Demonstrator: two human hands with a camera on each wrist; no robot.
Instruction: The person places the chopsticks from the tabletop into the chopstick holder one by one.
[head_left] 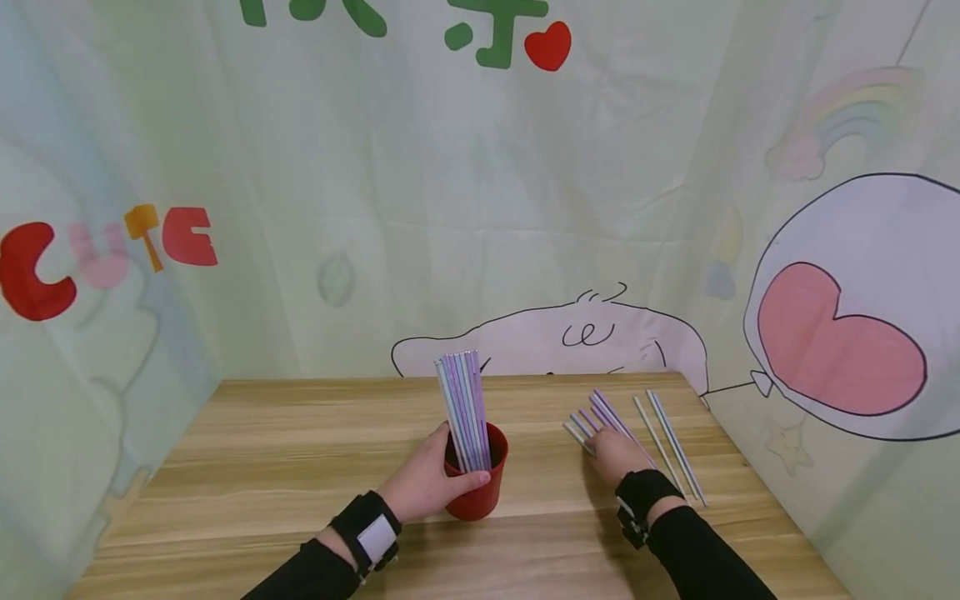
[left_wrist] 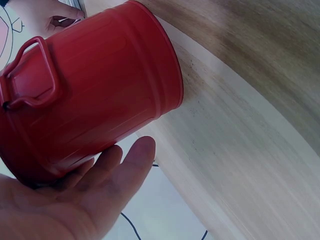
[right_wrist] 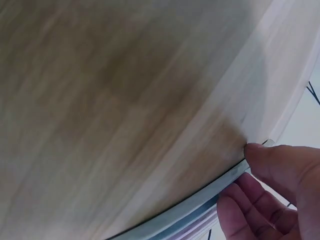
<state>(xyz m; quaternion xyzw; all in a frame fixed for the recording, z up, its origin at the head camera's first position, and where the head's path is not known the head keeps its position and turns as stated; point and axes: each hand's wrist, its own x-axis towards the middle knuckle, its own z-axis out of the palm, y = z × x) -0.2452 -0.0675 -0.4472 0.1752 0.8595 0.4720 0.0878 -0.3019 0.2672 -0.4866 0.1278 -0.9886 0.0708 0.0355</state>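
Straws (head_left: 611, 412) lying on the table (head_left: 322, 433) at right look light, stiff and slick, best taken mid-length; the right hand (head_left: 618, 457) pinches some, though how many is unclear. The left hand (head_left: 423, 483) grips the red bucket (head_left: 478, 502).

The bucket (left_wrist: 100, 85) is red, straws (head_left: 465, 412) purple and pale-blue, tabletop (head_left: 315, 450) wood-grained brown.

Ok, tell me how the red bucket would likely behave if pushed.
The red bucket would probably feel stiff, since its body holds an even round shape. It may tip if pushed high up, as the sticks stand well above it. Once over, its rounded side might roll until the handle caught.
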